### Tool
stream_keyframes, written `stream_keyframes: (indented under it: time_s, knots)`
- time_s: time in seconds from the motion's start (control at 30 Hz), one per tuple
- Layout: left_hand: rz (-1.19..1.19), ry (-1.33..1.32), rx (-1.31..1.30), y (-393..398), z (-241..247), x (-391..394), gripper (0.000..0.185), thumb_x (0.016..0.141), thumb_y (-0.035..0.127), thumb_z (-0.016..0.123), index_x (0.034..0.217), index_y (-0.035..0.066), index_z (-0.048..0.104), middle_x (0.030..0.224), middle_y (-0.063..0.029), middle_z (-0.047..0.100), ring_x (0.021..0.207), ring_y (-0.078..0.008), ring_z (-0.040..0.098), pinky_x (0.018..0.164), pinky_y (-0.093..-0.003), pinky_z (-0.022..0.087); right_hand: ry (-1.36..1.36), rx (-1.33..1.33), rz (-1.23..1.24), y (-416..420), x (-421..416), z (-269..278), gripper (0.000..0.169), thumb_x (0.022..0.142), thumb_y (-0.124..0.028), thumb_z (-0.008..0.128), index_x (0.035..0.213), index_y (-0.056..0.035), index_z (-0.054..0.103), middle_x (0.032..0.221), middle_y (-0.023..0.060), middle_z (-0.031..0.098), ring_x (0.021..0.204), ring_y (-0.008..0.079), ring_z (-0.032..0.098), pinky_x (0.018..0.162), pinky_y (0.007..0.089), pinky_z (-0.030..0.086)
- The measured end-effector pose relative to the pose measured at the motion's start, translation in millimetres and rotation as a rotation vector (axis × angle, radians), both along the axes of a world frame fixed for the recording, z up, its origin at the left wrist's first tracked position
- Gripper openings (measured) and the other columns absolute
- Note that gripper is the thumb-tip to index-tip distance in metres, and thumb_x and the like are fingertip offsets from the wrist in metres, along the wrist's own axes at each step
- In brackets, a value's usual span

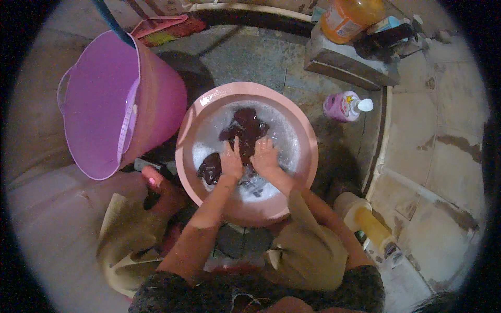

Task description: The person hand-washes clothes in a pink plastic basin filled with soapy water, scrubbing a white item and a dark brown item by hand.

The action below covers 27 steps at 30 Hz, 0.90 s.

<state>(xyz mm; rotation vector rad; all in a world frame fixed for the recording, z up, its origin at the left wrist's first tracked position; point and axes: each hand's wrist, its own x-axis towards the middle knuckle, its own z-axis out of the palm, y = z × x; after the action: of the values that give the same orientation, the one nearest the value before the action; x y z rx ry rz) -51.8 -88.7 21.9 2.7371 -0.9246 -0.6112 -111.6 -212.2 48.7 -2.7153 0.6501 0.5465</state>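
Before me on the floor stands a round pink plastic basin [309, 144] with sudsy water in it. A dark maroon wet cloth [247, 125] lies in the water, and another bunched dark part [211, 168] shows at the basin's left; whether both are one piece I cannot tell. My left hand [232, 160] rests palm down at the cloth's left edge, fingers apart. At the cloth's right side, my right hand [266, 156] presses down with its fingers near one another; whether it grips a fold is hidden.
A tall pink-purple tub [162, 98] stands left of the basin, a red broom [168, 29] behind it. At right are a pink bottle with a white cap [342, 106], a ledge [344, 64] holding an orange container [346, 21], and a yellowish pipe [373, 227].
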Motion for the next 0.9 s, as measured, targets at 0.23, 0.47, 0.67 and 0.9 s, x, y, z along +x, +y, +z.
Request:
stream_keyframes:
  time_s: [0.23,0.47,0.67,0.9]
  knots:
    - [-0.394,0.59,0.414,11,-107,54,0.05,0.083,0.016,0.057,0.13,-0.001,0.048,0.125,-0.0298,0.051,0.114,-0.0394,0.053,0.1,-0.0453,0.04,-0.149,0.098,0.163,-51,31,-89,0.026,0.079,-0.02,0.059,0.096,-0.0028,0.067,0.095,0.0188,0.065,0.091,0.0341,0.062,0.082,0.0476,0.049]
    - [-0.147,0.772,-0.227,-10,15,148,0.057,0.077,0.03,0.075,0.121,0.001,0.054,0.118,-0.0187,0.06,0.106,-0.0285,0.058,0.093,-0.0367,0.044,-0.146,0.368,-0.012,-57,69,33,0.017,0.069,-0.01,0.06,0.085,-0.0025,0.062,0.094,0.0186,0.061,0.088,0.0377,0.059,0.078,0.0459,0.047]
    - [0.099,0.169,-0.61,-23,134,115,0.054,0.081,0.032,0.072,0.12,0.003,0.049,0.115,-0.0193,0.053,0.104,-0.0305,0.052,0.089,-0.0387,0.042,-0.819,0.227,0.459,-27,24,99,0.007,0.072,-0.009,0.057,0.078,-0.0071,0.054,0.082,0.0074,0.049,0.087,0.0267,0.052,0.087,0.0419,0.04]
    - [0.102,0.048,-0.033,-3,59,15,0.066,0.081,0.031,0.068,0.141,0.023,0.04,0.152,-0.0216,0.014,0.137,-0.0455,0.018,0.101,-0.063,0.031,-0.435,-0.001,0.168,-21,-21,43,0.025,0.079,-0.013,0.054,0.102,-0.0057,0.062,0.124,0.0196,0.049,0.117,0.0386,0.044,0.099,0.0493,0.036]
